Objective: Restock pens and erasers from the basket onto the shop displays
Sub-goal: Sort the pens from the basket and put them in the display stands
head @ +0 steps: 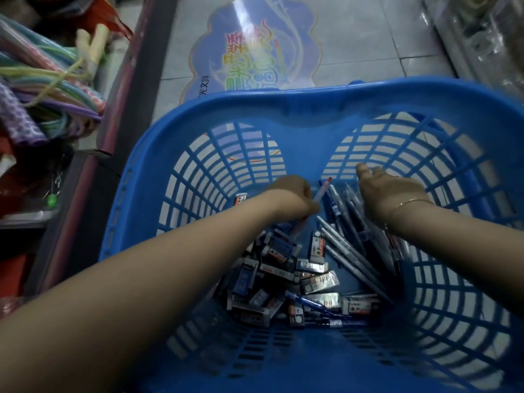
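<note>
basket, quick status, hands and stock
Left hand grips a red-capped pen; right hand open over the loose pens. Boxed erasers heaped in the blue basket. Nothing blocking.

We could read little. On the blue floor sticker (255, 49), small black characters "光文具" stood at its lower left edge; its large rainbow lettering stayed too distorted for us to make out. The print on the eraser wrappers (317, 245) in the basket (283, 106) was too blurred.
</note>
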{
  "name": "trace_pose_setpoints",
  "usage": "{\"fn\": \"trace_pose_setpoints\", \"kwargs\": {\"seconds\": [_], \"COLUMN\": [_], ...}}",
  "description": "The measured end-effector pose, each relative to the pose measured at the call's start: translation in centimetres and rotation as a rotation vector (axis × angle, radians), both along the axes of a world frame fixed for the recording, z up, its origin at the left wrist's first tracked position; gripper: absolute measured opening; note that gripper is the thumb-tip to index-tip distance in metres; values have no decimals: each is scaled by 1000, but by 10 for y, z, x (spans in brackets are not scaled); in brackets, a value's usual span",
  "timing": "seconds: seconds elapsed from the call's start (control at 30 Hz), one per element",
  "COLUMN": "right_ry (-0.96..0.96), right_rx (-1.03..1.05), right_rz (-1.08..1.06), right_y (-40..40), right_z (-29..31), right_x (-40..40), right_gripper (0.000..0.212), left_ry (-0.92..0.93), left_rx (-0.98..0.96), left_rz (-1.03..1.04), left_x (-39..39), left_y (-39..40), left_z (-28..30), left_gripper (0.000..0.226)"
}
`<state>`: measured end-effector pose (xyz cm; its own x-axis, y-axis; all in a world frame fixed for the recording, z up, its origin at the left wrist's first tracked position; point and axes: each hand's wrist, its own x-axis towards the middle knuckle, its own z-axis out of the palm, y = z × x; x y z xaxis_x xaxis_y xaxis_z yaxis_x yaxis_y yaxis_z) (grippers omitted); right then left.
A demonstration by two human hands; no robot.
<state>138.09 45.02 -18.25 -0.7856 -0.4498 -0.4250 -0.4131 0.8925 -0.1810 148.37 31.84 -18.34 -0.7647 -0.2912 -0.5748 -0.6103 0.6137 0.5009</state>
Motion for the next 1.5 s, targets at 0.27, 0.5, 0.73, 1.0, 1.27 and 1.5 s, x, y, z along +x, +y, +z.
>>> {"fn": "trace_pose_setpoints", "kwargs": {"seconds": [0.27, 0.5, 0.73, 1.0, 1.27, 1.5], "right_ry": [-377, 279, 312, -301, -339, -271], "right_rx": [-240, 509, 364, 10, -25, -40], "right_rz": [-145, 500, 610, 519, 291, 177], "right_y": [-22, 10, -2, -69, -74, -62], "right_z": [21, 7, -1, -43, -65, -48], "right_x": [14, -24, -12, 75, 77, 60], "right_gripper": [25, 70, 23, 53, 83, 82], "left_ry": [87, -519, -553, -470, -366, -351], "left_rx": [546, -554, -410, -343, -247, -308], "left_rz": [298, -354, -394, -305, -64, -142], "left_x": [12, 39, 35, 39, 38, 32], "left_y": [30, -50, -58, -50, -53, -53], "left_z": [15, 18, 4, -16, -19, -9], "left_gripper": [10, 33, 46, 62, 32, 23]}}
